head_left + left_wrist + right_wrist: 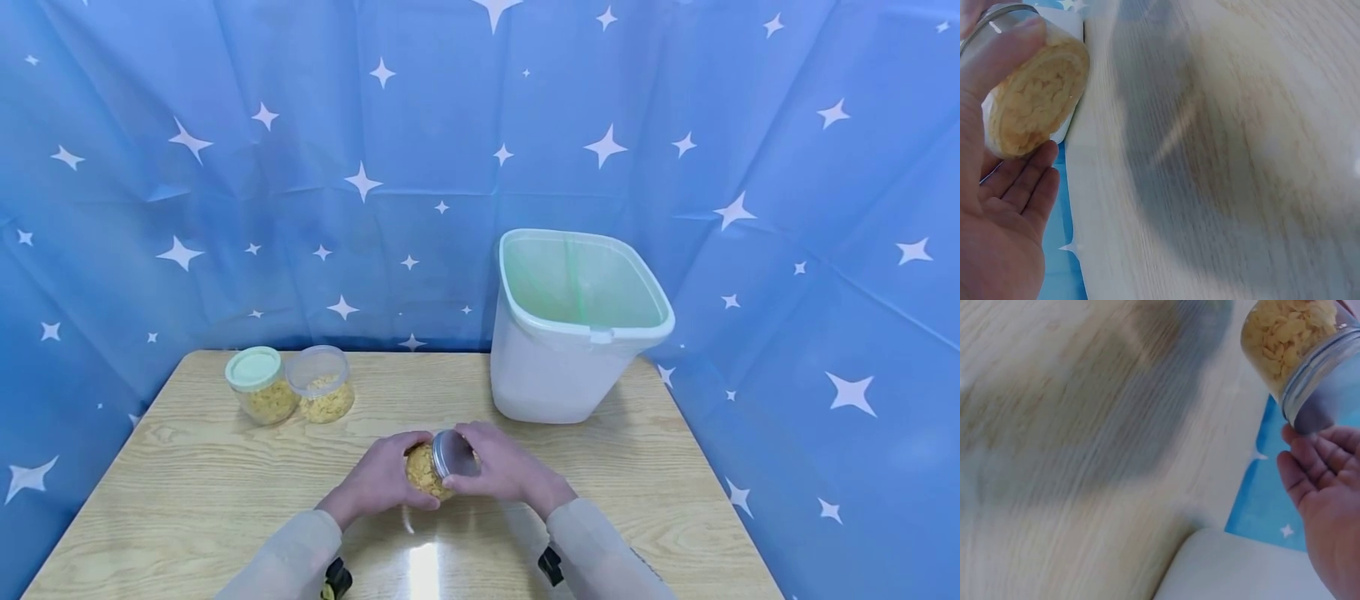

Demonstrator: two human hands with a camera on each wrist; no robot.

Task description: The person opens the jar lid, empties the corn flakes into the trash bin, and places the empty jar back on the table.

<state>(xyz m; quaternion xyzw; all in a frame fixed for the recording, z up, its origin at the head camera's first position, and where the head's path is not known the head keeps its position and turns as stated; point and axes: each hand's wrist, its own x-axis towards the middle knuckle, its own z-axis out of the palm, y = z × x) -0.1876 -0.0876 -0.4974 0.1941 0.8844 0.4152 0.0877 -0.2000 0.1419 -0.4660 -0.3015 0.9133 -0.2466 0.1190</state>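
Note:
Between my two hands a clear jar of yellow flakes [424, 473] is tipped on its side over the table, with its silver lid [448, 454] facing right. My left hand [384, 475] grips the jar's body, thumb on the near side. My right hand [501, 465] holds the lid, fingers at its upper edge and thumb at its lower edge. The left wrist view shows the jar's round base [1041, 97], with flakes packed behind it. In the right wrist view the metal lid [1319, 365] is on the jar, right fingertips at its rim.
At the table's back left stand a flake jar with a mint-green lid [253, 368] and, touching or close beside it, one with a translucent lid [318, 370]. A tall white bin [543, 375] stands at back right. A blue starry curtain [420, 125] surrounds the wooden table [187, 492].

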